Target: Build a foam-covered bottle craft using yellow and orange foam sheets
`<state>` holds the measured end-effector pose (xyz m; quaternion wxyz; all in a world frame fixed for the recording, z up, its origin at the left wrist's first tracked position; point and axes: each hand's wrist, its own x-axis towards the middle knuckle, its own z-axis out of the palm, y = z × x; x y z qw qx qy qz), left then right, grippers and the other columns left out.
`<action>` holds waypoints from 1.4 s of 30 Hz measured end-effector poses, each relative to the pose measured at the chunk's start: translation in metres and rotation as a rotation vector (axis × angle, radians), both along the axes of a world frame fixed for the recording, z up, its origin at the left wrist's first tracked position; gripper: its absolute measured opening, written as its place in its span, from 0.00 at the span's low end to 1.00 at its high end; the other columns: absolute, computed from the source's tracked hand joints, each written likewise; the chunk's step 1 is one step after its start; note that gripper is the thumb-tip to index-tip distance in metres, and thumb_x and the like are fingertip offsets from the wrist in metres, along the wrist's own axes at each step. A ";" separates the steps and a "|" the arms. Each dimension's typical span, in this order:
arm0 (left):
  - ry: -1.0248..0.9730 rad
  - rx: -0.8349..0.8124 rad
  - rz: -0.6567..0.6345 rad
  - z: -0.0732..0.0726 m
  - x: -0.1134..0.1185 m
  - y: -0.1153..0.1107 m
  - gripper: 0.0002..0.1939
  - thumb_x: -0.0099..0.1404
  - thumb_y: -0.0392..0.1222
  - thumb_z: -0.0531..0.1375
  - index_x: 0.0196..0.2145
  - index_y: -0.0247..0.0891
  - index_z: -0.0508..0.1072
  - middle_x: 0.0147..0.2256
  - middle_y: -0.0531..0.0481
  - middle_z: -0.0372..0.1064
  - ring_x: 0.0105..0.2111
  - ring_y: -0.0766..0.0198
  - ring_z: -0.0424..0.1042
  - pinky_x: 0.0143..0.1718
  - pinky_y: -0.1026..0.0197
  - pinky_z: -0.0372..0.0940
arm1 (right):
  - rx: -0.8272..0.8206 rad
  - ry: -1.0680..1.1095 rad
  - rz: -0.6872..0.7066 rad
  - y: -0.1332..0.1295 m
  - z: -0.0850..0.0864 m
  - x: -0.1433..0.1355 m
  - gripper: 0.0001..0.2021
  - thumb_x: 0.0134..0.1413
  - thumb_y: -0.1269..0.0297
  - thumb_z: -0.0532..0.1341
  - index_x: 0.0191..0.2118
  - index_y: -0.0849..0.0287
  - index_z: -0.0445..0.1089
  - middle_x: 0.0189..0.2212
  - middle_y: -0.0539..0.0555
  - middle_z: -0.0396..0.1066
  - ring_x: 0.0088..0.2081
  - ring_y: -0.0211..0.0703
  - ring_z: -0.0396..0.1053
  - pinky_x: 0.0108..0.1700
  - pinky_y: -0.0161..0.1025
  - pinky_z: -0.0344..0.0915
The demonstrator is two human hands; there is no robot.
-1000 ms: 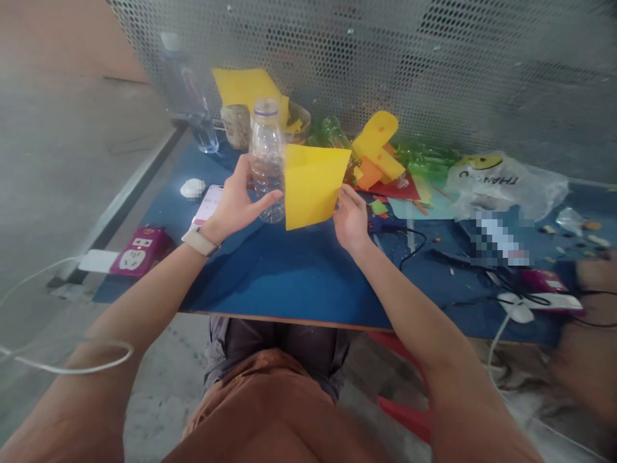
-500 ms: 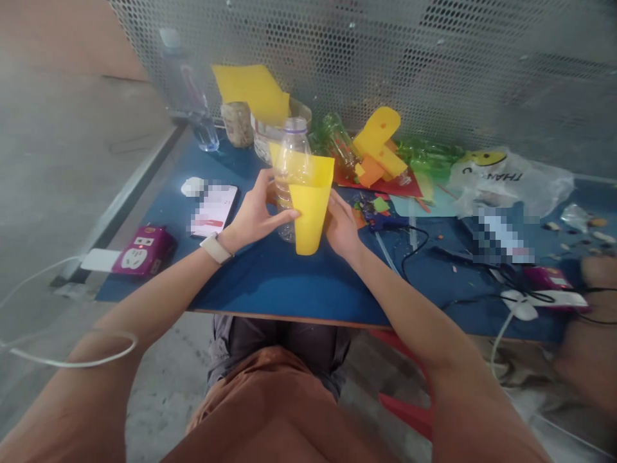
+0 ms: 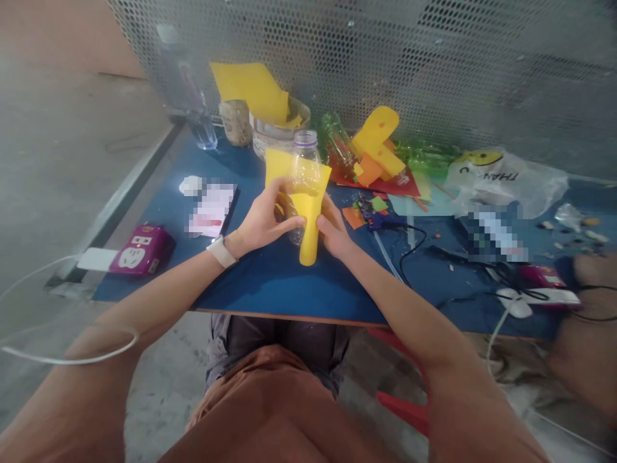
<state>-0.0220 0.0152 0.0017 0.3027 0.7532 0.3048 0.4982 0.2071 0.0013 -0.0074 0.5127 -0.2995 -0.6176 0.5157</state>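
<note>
A clear plastic bottle (image 3: pixel 306 161) with a purple ring at its open neck stands near the middle of the table. Yellow paper (image 3: pixel 308 247) is bent around the bottle, its near part curled into a narrow fold and its far part rising behind on the left. From the left, my left hand (image 3: pixel 270 212) grips the paper, thumb on the fold and fingers behind, partly hidden. My right hand (image 3: pixel 334 225) pinches the same fold from the right, its thumb facing the other thumb.
On the blue table (image 3: pixel 270 289) are a phone (image 3: pixel 212 209), a magenta socket block (image 3: pixel 142 249), a glue gun (image 3: pixel 388 222) with its cable, green bottles (image 3: pixel 429 154), paper scraps and a plastic bag (image 3: pixel 520 180). Another person's arm (image 3: pixel 590 328) is at the right edge.
The yellow paper's front has been squeezed from a wide curve into a narrow fold. My hands have come closer together, and the bottle has shifted slightly right and nearer.
</note>
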 end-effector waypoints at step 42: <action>-0.013 -0.003 -0.063 -0.001 -0.003 0.007 0.27 0.73 0.62 0.76 0.56 0.40 0.80 0.50 0.41 0.85 0.47 0.53 0.85 0.52 0.49 0.83 | -0.026 -0.107 -0.087 -0.003 0.019 -0.001 0.38 0.36 0.40 0.90 0.52 0.50 0.83 0.59 0.60 0.87 0.62 0.68 0.85 0.71 0.69 0.80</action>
